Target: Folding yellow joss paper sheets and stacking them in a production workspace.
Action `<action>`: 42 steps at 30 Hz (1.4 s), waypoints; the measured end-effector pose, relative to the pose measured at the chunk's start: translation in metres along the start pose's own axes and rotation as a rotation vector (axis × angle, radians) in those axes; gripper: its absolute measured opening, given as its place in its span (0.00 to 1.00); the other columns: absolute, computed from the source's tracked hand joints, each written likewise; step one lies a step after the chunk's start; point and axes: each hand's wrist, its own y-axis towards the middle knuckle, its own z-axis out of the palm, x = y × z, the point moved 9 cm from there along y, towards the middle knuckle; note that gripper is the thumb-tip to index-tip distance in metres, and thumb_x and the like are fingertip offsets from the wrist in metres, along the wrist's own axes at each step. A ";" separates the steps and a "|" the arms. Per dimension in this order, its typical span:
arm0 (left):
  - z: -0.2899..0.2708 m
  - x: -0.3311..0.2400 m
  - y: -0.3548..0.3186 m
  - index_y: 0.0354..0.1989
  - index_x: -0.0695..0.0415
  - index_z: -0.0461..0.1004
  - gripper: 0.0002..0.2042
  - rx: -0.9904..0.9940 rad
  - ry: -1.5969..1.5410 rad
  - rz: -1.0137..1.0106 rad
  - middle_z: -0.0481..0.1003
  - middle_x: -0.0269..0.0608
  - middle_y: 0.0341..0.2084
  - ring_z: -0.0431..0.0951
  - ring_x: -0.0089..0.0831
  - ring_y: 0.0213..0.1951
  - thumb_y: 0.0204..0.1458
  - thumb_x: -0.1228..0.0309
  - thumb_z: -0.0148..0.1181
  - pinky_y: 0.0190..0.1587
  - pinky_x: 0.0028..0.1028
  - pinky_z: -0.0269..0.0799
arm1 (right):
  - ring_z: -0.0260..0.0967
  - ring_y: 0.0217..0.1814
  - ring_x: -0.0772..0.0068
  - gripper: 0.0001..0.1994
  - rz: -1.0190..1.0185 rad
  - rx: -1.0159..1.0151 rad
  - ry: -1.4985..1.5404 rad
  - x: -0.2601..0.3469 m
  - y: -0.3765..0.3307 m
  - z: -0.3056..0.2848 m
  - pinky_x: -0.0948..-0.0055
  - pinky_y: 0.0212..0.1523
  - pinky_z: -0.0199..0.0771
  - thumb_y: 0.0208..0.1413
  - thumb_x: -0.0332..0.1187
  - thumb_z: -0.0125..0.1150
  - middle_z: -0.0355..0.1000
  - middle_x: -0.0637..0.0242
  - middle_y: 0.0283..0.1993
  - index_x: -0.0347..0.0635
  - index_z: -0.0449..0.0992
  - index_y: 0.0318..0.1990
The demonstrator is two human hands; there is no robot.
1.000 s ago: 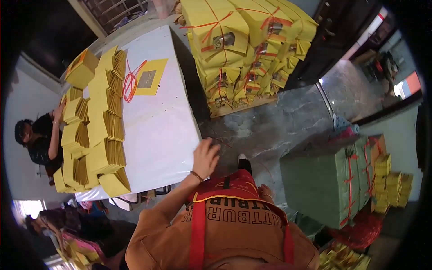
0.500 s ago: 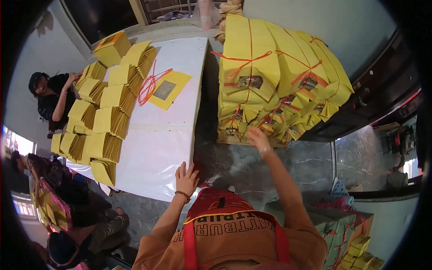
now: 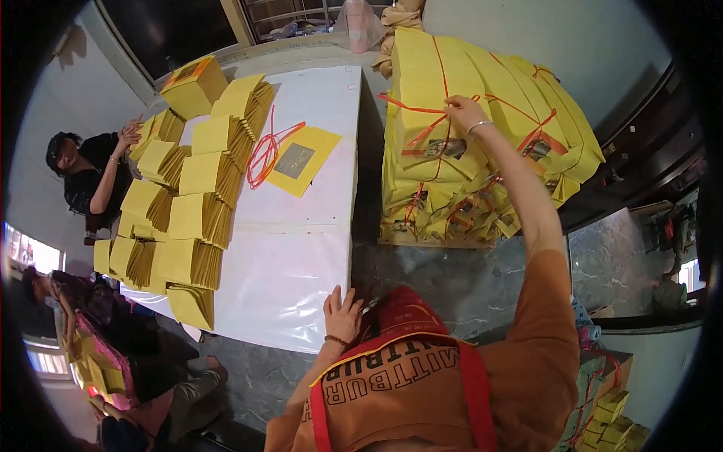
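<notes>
My left hand [image 3: 343,315] rests near the front right corner of the white-covered table [image 3: 286,271], fingers spread, with a beaded bracelet at the wrist. To the right, my right arm reaches forward over a tall stack of yellow paper bundles [image 3: 418,68]. At the knot of the red string [image 3: 422,110] tied round one bundle, the bent fingers of my right hand [image 3: 465,113] close on the string; my hand partly hides the knot. A yellow sheet with a grey panel [image 3: 320,169] lies on the table, a loose red string coil [image 3: 263,162] partly over it.
Folded yellow paper stacks [image 3: 196,218] line the table's left side, with a yellow box [image 3: 194,84] behind. A person in black [image 3: 94,173] handles papers at far left; others sit below them. A dark gap separates table and bundles. Wrapped packs [image 3: 602,384] stand at lower right.
My right hand has moved up from the lower front of the bundles to the string knot on top. My left hand stays on the table corner. The view has shifted slightly.
</notes>
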 end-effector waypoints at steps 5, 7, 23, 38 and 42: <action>0.001 0.008 0.026 0.42 0.48 0.73 0.15 -0.078 -0.109 -0.070 0.67 0.37 0.48 0.54 0.48 0.59 0.42 0.70 0.58 0.56 0.47 0.48 | 0.72 0.39 0.58 0.18 0.213 0.089 -0.225 -0.018 0.040 -0.017 0.66 0.41 0.70 0.43 0.37 0.53 0.74 0.53 0.37 0.37 0.73 0.43; -0.008 0.011 0.049 0.43 0.50 0.72 0.15 -0.094 -0.158 -0.119 0.68 0.38 0.46 0.58 0.45 0.56 0.44 0.72 0.57 0.54 0.44 0.51 | 0.72 0.38 0.58 0.19 0.270 0.167 -0.276 -0.005 0.051 -0.021 0.66 0.39 0.71 0.42 0.38 0.54 0.74 0.52 0.35 0.37 0.73 0.41; 0.027 -0.031 0.269 0.45 0.54 0.70 0.13 -0.047 -0.526 -0.035 0.73 0.44 0.37 0.72 0.42 0.39 0.50 0.70 0.51 0.41 0.37 0.65 | 0.66 0.21 0.60 0.21 -0.008 0.408 -0.269 -0.015 0.097 0.005 0.65 0.23 0.66 0.38 0.26 0.52 0.66 0.57 0.23 0.41 0.60 0.45; 0.030 0.016 0.328 0.44 0.57 0.72 0.12 -0.019 -1.097 -0.246 0.76 0.41 0.29 0.76 0.28 0.32 0.52 0.71 0.52 0.36 0.26 0.70 | 0.59 0.17 0.83 0.16 0.494 0.487 0.389 -0.056 0.109 0.012 0.86 0.16 0.57 0.44 0.23 0.51 0.63 0.72 0.21 0.42 0.65 0.44; 0.058 0.041 0.305 0.45 0.58 0.72 0.12 0.067 -1.192 -0.316 0.75 0.37 0.29 0.73 0.22 0.33 0.53 0.71 0.53 0.39 0.22 0.68 | 0.63 0.22 0.86 0.17 0.506 0.418 0.543 -0.054 0.105 0.026 0.89 0.17 0.56 0.47 0.31 0.55 0.65 0.73 0.26 0.43 0.67 0.47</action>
